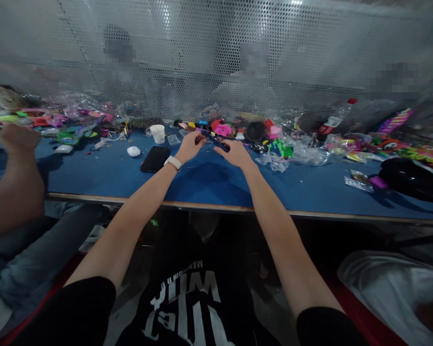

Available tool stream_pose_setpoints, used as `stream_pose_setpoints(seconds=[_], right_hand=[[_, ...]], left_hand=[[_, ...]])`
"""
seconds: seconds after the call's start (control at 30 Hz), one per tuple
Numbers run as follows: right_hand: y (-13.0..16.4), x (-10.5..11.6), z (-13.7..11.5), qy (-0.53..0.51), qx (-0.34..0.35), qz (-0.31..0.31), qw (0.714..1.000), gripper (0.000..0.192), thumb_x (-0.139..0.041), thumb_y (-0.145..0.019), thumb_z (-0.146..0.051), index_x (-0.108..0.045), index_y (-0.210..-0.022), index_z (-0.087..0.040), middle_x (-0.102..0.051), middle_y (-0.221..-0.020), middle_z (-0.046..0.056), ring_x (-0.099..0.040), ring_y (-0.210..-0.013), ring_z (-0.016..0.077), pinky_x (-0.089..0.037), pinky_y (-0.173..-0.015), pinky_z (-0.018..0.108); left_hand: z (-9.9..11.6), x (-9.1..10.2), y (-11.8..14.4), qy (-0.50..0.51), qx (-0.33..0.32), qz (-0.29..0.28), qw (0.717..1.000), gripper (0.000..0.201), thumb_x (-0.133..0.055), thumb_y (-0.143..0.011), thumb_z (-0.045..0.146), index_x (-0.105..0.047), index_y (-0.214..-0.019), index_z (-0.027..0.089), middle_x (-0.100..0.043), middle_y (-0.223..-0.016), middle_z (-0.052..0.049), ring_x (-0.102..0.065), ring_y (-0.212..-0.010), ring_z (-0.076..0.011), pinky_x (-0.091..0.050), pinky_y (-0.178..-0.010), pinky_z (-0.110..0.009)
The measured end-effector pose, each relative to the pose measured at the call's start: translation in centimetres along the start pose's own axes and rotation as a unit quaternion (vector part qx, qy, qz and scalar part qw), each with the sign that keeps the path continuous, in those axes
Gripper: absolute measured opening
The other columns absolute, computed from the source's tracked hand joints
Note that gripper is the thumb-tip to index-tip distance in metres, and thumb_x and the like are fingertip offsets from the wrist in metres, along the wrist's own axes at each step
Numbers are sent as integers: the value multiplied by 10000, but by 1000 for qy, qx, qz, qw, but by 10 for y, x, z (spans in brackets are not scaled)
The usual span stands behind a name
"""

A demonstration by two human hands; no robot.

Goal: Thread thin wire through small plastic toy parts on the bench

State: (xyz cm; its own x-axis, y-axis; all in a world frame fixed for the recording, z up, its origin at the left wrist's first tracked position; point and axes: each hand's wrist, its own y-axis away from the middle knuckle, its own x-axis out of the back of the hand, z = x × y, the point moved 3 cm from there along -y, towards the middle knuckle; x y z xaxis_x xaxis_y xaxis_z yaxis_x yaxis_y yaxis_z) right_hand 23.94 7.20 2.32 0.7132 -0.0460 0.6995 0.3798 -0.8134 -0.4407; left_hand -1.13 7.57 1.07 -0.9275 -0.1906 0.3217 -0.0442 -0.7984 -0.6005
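Observation:
Over the middle of the blue table, my left hand (189, 147) pinches a small purple item (203, 131) whose kind I cannot make out. My right hand (235, 153) is closed around a dark blue-handled hand tool (218, 143), which looks like small cutters or pliers. Its tip points left, close to the purple item; whether the two touch I cannot tell. Just behind my hands lies a pink toy piece with a face (222, 129). A black phone (156, 159) lies flat to the left of my left wrist, which wears a light band (173, 162).
A white cup (158, 134) and a white earbud case (133, 151) stand left. A cola bottle (332, 121), clear plastic bags (306, 154) and colourful toys line the perforated screen (202, 62). A co-worker's arm (16, 178) is left; a shiny black object (411, 179) lies right.

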Motion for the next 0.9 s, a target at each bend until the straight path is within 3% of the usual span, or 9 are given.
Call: stream_pose_setpoints(seconds=[0.23, 0.5, 0.67, 0.9], right_hand=[[-1, -1, 4, -29, 1, -15, 999, 712, -801, -966, -920, -922, -1104, -231, -868, -1103, 179, -771, -1136, 413, -595, -1062, 556], [-2, 2, -1, 27, 10, -4, 1000, 910, -535, -984, -1113, -830, -845, -264, -788, -822, 139, -749, -965, 359, -577, -903, 478], [-1, 1, -4, 55, -2, 24, 998, 849, -570, -1038, -1034, -842, -824, -258, -806, -837, 161, -776, -944, 385, -603, -881, 507], [0, 1, -9, 103, -9, 28, 994, 798, -584, -1096, -943, -862, -867, -231, -815, -867, 150, -744, -878, 328, -517, -795, 440]], left_hand=[[2, 3, 0, -15, 9, 7, 1000, 240, -917, -991, 200, -723, -854, 238, -594, -735, -28, -670, -898, -296, -543, -998, -473], [0, 3, -1, -22, -1, -3, 1000, 365, -940, -1000, 353, -660, -785, 258, -579, -687, -9, -610, -759, -246, -589, -942, -481], [-2, 4, -1, -14, 7, 3, 1000, 381, -919, -1005, 283, -638, -749, 257, -556, -680, -27, -672, -865, -300, -578, -988, -512], [-1, 5, -1, -61, -11, 16, 998, 457, -874, -1028, 422, -557, -742, 259, -513, -663, 4, -515, -695, -206, -490, -765, -396]])
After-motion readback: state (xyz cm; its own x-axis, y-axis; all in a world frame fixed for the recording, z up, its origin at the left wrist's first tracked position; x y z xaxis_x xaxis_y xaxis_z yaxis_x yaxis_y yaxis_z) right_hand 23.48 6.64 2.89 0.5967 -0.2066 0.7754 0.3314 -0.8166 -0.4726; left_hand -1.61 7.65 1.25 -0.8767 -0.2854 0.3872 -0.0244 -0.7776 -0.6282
